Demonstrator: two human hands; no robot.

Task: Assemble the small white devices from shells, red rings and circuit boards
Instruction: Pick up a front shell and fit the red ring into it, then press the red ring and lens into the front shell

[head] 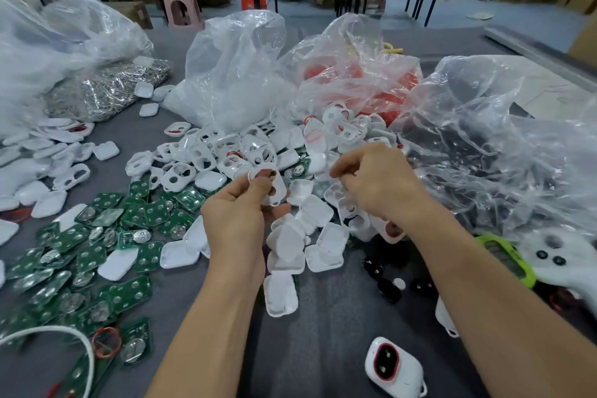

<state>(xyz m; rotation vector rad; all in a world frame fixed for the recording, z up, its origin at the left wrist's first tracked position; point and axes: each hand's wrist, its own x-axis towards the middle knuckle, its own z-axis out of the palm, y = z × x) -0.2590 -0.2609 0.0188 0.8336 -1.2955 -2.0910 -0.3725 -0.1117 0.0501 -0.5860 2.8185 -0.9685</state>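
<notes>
Our left hand (237, 207) is pinching one white shell (281, 183) just above the shell pile (206, 152), opening turned toward us, probably so the next part can drop in. We are curling our right hand (376, 186) over that pile; whether it grips anything, we cannot tell.

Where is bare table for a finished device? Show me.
Bare grey table lies nearest you, between a lone white shell and the finished device. Crowded: circuit boards left, shell pile ahead.
</notes>
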